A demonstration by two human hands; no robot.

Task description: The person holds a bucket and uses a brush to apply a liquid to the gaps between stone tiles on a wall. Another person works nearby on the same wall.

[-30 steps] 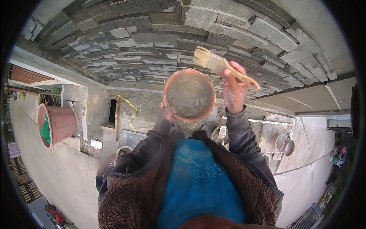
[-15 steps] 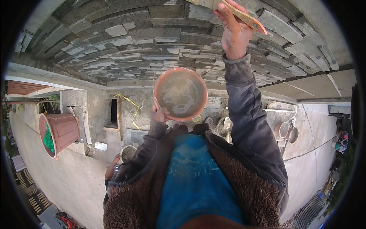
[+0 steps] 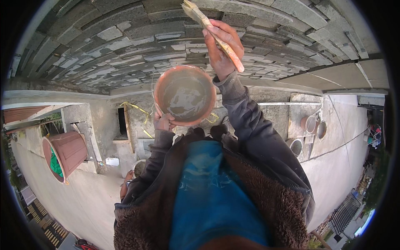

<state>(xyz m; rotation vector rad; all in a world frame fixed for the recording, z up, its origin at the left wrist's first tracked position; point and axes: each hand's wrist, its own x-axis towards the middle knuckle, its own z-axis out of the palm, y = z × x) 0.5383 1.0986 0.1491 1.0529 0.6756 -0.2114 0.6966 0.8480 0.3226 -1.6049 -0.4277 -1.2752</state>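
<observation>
My left hand (image 3: 164, 121) grips the near rim of an orange-brown bucket (image 3: 211, 98), its fingers closed over the edge. Greyish liquid with pale patches of foam shows inside, and a thin wire handle stands at the bucket's left. Raised in front of the stone wall, my right hand (image 3: 225, 46) is closed round the worn, orange-tipped handle of a paintbrush (image 3: 216, 39). The brush's pale bristles point up and left, close to the wall; whether they touch it I cannot tell. The wall (image 3: 137, 25) is of narrow grey stone strips, some darker than others.
A large reddish-brown tub (image 3: 68, 152) with green material inside stands at the left. Another person's hand (image 3: 127, 177) is beside a small bucket (image 3: 139, 167) at lower left. Several buckets, one of them here (image 3: 295, 146), stand at the right. Yellow tape (image 3: 139, 109) lies below the wall.
My right hand has moved left and down with the paintbrush, bringing its bristles into view. The bucket in my left hand has shifted left and slightly up.
</observation>
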